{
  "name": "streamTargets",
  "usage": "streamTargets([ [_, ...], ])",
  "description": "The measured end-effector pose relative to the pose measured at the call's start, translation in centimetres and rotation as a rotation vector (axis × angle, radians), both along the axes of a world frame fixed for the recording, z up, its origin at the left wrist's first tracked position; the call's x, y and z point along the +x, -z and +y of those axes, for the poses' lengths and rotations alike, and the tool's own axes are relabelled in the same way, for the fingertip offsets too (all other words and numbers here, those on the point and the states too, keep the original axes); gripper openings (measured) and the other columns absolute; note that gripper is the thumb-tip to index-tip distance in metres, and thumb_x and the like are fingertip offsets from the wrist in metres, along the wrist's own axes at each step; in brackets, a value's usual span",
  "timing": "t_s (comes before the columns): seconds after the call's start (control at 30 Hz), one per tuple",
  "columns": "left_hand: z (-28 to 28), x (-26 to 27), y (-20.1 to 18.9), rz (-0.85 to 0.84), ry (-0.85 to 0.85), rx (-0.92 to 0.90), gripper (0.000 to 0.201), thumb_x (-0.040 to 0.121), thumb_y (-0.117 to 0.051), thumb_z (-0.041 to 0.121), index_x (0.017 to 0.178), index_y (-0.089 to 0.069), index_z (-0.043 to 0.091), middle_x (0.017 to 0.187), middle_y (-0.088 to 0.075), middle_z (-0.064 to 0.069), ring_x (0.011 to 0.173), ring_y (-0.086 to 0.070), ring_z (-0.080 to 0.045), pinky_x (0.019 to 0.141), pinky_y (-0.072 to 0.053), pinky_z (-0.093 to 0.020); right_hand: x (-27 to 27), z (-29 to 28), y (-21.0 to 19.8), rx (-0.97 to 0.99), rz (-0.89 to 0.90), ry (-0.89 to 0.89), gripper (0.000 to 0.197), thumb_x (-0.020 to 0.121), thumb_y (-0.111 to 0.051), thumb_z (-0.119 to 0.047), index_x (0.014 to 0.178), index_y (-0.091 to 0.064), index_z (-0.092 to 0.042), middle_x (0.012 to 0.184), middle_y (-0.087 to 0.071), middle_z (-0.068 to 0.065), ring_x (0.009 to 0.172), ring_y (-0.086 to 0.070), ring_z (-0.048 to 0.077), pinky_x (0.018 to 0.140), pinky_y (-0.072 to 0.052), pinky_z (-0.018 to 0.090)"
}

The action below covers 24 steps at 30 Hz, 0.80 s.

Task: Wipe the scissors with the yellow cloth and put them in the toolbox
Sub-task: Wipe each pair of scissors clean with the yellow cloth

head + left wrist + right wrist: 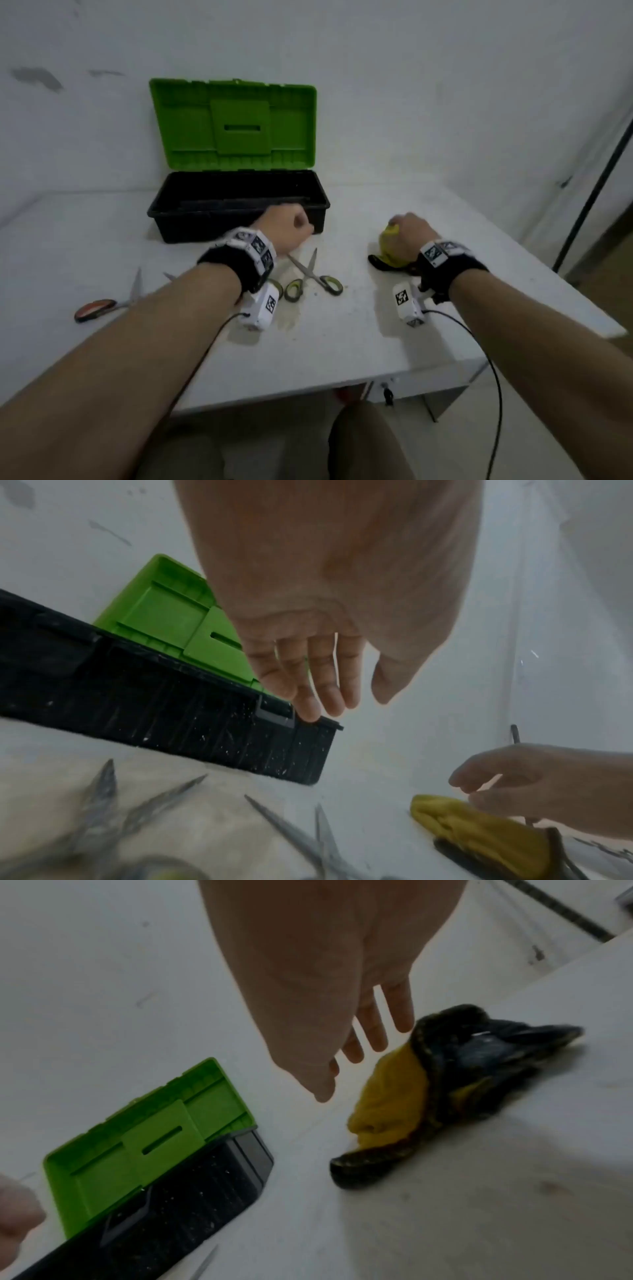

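Note:
Scissors [313, 274] with green-grey handles lie open on the white table, just in front of the toolbox [205, 228], a black box with its green lid [236, 126] raised. My left hand [291, 228] hovers over their blades by the box's front right corner. In the left wrist view its fingers [329, 696] are relaxed and hold nothing. The yellow cloth [388, 240], dark on one side, lies crumpled to the right. My right hand [407, 236] is over the cloth [387, 1104], with straight fingers [377, 1039] that do not grip it.
A second pair of scissors with red handles [97, 308] lies at the left of the table. The table's front edge and right edge [582, 308] are near. A dark pole [596, 192] stands beyond the right edge. A wall rises behind the toolbox.

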<state>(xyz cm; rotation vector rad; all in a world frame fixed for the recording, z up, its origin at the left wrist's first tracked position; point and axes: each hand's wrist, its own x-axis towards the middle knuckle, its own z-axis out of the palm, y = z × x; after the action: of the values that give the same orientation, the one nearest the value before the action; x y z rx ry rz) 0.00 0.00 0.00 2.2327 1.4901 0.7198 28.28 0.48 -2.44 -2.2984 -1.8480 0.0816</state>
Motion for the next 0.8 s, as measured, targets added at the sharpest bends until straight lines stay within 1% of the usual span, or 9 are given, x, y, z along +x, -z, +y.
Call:
streamTargets([
  [0.07, -1.1, 0.4, 1.3, 0.082, -0.043, -0.060, 0.017, 0.091, -0.061, 0.037, 0.096, -0.068, 0.022, 0.100, -0.069, -0.001, 0.091, -0.065, -0.021, 0.085, -0.055, -0.035, 0.5, -0.8, 1.3, -0.102, -0.025, -0.017, 0.032, 0.086, -0.045, -0.049, 0.098, -0.056, -0.022, 0.112, -0.061, 0.009, 0.092, -0.059, 0.032, 0.076, -0.048, 0.036],
  [0.1, -1.4, 0.7, 2.1, 0.142, -0.063, -0.091, 0.017, 0.091, -0.060, 0.038, 0.096, -0.067, 0.023, 0.103, -0.068, -0.002, 0.092, -0.065, -0.022, 0.086, -0.056, -0.037, 0.9, -0.8, 2.0, -0.142, -0.046, -0.045, 0.033, 0.084, -0.044, -0.052, 0.096, -0.054, -0.023, 0.110, -0.062, 0.008, 0.091, -0.059, 0.031, 0.075, -0.047, 0.035],
  [0.17, -2.0, 1.0, 3.0, 0.247, -0.077, -0.156, 0.017, 0.093, -0.059, 0.038, 0.096, -0.065, 0.022, 0.106, -0.066, -0.004, 0.093, -0.064, -0.023, 0.083, -0.055, -0.036, 0.5, -1.7, 2.0, -0.127, -0.007, -0.035, 0.033, 0.086, -0.049, -0.049, 0.104, -0.056, -0.021, 0.111, -0.061, 0.008, 0.095, -0.059, 0.032, 0.079, -0.049, 0.038],
  [0.27, -2.4, 1.1, 3.5, 0.372, -0.083, -0.195, 0.025, 0.096, -0.057, 0.034, 0.102, -0.067, 0.012, 0.104, -0.067, -0.008, 0.092, -0.065, -0.026, 0.074, -0.050, -0.031, 0.0, -2.8, 1.0, -0.074, -0.027, 0.053, 0.028, 0.091, -0.050, -0.032, 0.107, -0.059, -0.010, 0.112, -0.056, 0.012, 0.105, -0.057, 0.035, 0.086, -0.050, 0.040],
  [0.33, -2.3, 1.4, 4.4, 0.432, -0.080, -0.238, 0.030, 0.096, -0.057, 0.035, 0.104, -0.068, 0.008, 0.103, -0.069, -0.010, 0.092, -0.066, -0.027, 0.073, -0.050, -0.031, 0.3, -2.6, 1.5, -0.104, -0.075, 0.091, 0.034, 0.092, -0.048, -0.034, 0.112, -0.063, -0.011, 0.119, -0.058, 0.013, 0.109, -0.056, 0.035, 0.086, -0.049, 0.039],
  [0.43, -2.3, 1.7, 5.3, 0.479, -0.090, -0.272, 0.028, 0.093, -0.059, 0.034, 0.101, -0.070, 0.009, 0.100, -0.071, -0.009, 0.091, -0.067, -0.026, 0.078, -0.054, -0.033, 0.6, -2.5, 2.4, -0.109, -0.111, 0.050, 0.035, 0.095, -0.046, -0.034, 0.117, -0.067, -0.017, 0.123, -0.061, 0.010, 0.112, -0.055, 0.034, 0.085, -0.048, 0.038],
  [0.57, -2.4, 1.8, 5.9, 0.489, -0.100, -0.265, 0.021, 0.091, -0.062, 0.027, 0.092, -0.070, 0.008, 0.092, -0.069, -0.007, 0.084, -0.067, -0.025, 0.068, -0.052, -0.030, 0.7, -2.4, 2.6, -0.062, -0.109, 0.059, 0.028, 0.092, -0.045, -0.030, 0.103, -0.069, -0.021, 0.113, -0.067, 0.006, 0.104, -0.060, 0.030, 0.080, -0.043, 0.035],
  [0.67, -2.5, 2.1, 5.9, 0.502, -0.108, -0.248, 0.017, 0.093, -0.057, 0.020, 0.097, -0.068, 0.008, 0.096, -0.066, -0.008, 0.085, -0.065, -0.027, 0.073, -0.053, -0.033, 0.8, -2.9, 2.4, 0.006, -0.085, 0.052, 0.026, 0.094, -0.039, -0.027, 0.106, -0.060, -0.019, 0.109, -0.063, 0.007, 0.107, -0.055, 0.031, 0.088, -0.039, 0.040],
  [0.8, -2.8, 2.2, 5.6, 0.446, -0.138, -0.242, 0.015, 0.092, -0.057, 0.020, 0.094, -0.065, 0.007, 0.094, -0.066, -0.009, 0.085, -0.067, -0.028, 0.072, -0.055, -0.033, 0.9, -3.2, 1.9, 0.267, 0.047, 0.027, 0.018, 0.098, -0.032, -0.022, 0.101, -0.047, -0.012, 0.093, -0.061, 0.011, 0.086, -0.051, 0.033, 0.076, -0.035, 0.041],
])
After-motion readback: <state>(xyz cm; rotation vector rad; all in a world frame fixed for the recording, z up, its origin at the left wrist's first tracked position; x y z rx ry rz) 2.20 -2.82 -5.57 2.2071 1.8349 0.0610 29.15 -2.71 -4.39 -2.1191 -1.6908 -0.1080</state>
